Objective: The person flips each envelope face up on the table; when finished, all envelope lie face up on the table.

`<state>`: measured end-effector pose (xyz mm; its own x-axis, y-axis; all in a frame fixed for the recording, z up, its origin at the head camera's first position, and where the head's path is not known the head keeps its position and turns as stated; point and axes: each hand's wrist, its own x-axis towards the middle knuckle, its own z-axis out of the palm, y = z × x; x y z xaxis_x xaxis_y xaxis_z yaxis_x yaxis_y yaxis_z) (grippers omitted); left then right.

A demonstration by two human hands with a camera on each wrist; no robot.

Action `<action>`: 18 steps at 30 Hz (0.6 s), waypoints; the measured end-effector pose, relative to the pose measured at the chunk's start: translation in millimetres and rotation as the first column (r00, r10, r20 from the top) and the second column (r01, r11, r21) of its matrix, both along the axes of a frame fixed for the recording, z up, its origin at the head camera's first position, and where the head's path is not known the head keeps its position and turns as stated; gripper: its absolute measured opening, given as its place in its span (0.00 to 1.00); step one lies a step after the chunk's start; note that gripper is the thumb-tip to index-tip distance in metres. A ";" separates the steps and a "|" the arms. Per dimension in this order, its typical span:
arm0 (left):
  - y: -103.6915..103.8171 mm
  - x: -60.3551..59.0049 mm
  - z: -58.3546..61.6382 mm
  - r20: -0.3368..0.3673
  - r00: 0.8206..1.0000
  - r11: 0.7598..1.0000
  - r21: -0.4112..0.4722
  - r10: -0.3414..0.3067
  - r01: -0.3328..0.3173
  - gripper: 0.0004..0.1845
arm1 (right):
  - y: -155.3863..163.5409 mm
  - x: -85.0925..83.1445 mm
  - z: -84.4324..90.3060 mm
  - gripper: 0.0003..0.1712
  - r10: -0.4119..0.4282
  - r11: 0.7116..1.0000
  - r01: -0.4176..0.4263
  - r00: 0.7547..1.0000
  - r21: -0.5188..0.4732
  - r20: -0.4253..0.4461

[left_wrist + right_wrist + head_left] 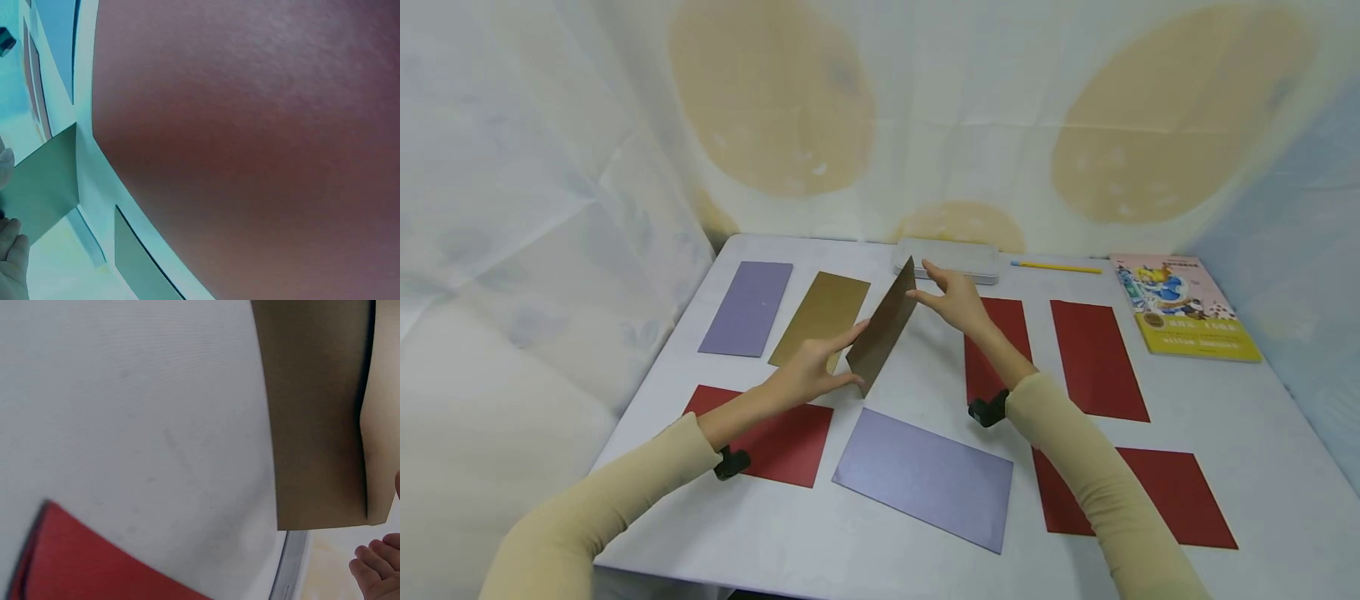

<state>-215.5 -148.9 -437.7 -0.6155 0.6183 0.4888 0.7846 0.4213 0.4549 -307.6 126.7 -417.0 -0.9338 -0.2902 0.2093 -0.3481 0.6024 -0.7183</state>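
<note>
A brownish-gold card [883,329] is held tilted on its edge near the middle of the white table. My left hand [808,371] grips its near end, fingers along the upper side and thumb by the lower corner. At the far end, my right hand [958,302] has its thumb against the card and its forefinger beside the top corner. Another gold card [823,310] lies flat just left of it. In the left wrist view the held card [47,181] stands between the fingers and thumb. The right wrist view shows the right fingers [378,569] below the gold surface.
Purple cards lie at the back left [747,308] and front [928,475]. Red cards lie under the left forearm [786,446] and on the right [1097,358]. A pale case [955,257], a yellow pencil [1060,267] and a book [1183,304] line the back.
</note>
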 end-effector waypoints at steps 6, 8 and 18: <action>-6.7 -1.4 -0.4 0.043 0.998 0.999 0.013 0.046 -0.047 0.47 | -0.5 3.4 -10.6 0.42 0.045 0.994 -0.047 0.999 0.099 0.026; -8.9 -1.9 -1.0 0.073 0.995 0.997 0.020 0.066 -0.068 0.47 | -0.9 3.9 -13.0 0.42 0.058 0.991 -0.061 0.998 0.117 0.033; -12.9 -5.7 -9.6 0.231 0.969 0.989 0.092 0.089 -0.112 0.45 | 0.6 8.3 -21.5 0.43 0.092 0.972 -0.119 0.986 0.203 0.137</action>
